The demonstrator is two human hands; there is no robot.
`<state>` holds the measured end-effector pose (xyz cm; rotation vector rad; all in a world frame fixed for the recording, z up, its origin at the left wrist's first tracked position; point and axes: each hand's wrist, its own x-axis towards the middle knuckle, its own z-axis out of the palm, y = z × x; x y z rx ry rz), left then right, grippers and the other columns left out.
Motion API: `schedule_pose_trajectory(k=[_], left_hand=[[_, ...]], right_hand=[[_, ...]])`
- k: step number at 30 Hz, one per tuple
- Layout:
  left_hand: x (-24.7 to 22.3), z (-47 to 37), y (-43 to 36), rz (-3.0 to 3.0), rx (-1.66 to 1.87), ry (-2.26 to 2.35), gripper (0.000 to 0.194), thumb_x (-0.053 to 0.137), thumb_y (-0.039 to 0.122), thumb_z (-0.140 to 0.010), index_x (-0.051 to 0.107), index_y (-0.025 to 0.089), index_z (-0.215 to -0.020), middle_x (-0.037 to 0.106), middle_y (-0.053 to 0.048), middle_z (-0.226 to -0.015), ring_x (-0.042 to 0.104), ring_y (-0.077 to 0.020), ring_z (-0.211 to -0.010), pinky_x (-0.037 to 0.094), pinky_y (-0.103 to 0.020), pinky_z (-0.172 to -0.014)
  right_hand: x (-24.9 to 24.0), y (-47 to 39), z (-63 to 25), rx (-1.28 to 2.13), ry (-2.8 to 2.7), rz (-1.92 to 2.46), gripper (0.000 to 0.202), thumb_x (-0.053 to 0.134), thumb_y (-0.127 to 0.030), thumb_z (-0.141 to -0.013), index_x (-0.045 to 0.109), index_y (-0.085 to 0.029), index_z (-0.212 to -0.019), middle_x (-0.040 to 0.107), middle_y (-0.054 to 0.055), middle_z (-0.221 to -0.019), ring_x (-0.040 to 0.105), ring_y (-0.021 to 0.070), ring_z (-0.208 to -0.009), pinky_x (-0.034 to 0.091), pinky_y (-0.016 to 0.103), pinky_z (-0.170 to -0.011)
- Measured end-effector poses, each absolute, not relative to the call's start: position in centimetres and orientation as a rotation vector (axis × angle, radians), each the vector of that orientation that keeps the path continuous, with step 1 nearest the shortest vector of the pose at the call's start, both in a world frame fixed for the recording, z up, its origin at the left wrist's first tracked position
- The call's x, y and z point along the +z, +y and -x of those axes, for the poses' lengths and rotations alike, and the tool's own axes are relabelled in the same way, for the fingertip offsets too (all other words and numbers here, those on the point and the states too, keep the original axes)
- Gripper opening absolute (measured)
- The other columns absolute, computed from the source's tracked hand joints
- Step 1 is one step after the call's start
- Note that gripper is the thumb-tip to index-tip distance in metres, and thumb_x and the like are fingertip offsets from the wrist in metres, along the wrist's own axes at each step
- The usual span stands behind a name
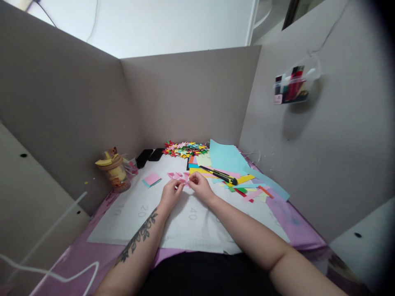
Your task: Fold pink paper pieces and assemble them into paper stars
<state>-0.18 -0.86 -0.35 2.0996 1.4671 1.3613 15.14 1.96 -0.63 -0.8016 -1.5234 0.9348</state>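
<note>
My left hand (170, 195) and my right hand (200, 187) meet over the white sheet in the middle of the table. Both pinch a small pink paper piece (186, 183) between their fingertips; its exact fold is too small to make out. Just beyond the fingers lie several small folded pink papers (176, 175). To the left of my left hand rests a little stack of square papers (152, 179), pink on top with blue showing under it. A black and yellow utility knife (220, 175) lies to the right of my right hand.
Colourful folded paper stars (185, 149) are heaped at the back. Paper strips (251, 191) and blue sheets (228, 158) spread over the right side. A brown-lidded cup (114, 170) and black phone-like objects (156, 154) stand at the left. Grey panels (191, 94) enclose the table.
</note>
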Motion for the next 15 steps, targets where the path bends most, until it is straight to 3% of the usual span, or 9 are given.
schedule_pose_trajectory(k=[11,15], left_hand=[[-0.25,0.48,-0.23,-1.728,1.357,1.499,0.022,0.051,0.034,-0.077,0.056,0.016,-0.065,0.054,0.003,-0.058,0.048,-0.0111,-0.056,0.037,-0.021,-0.056],[-0.02,0.62,-0.22,-1.689,1.388,1.49,0.024,0.052,0.037,-0.076,0.06,0.015,-0.07,0.058,0.001,-0.063,0.051,-0.0123,-0.059,0.038,-0.022,-0.058]], right_hand=[[-0.72,2.28,-15.12,0.946,-1.497,0.797,0.011,0.057,-0.023,-0.069,0.048,-0.019,-0.075,0.048,-0.004,-0.067,0.046,0.0112,-0.058,0.037,0.023,-0.055],[-0.91,2.55,-15.33,0.95,-1.483,0.805,0.012,0.057,-0.024,-0.069,0.048,-0.019,-0.076,0.048,-0.004,-0.066,0.046,0.0108,-0.058,0.038,0.023,-0.055]])
